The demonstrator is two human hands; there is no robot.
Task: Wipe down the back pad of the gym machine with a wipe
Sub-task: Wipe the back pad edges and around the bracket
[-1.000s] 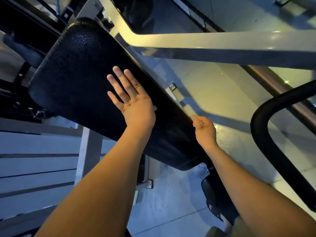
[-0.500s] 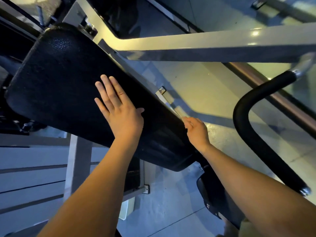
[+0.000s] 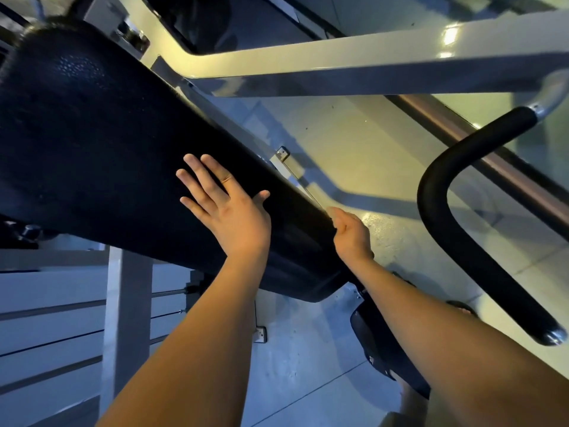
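Glossy floor (image 3: 354, 143) below. My left hand (image 3: 228, 208) lies flat, fingers spread, on the black back pad (image 3: 92, 134). My right hand (image 3: 351, 232) is at the pad's edge; I cannot tell its grip.

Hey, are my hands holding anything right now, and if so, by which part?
The left hand lies flat on the back pad, holding nothing. The right hand grips the pad's side edge, near its lower end.

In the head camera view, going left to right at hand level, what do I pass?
Bare back pad → left hand flat on it → right hand at its edge → black padded handle.
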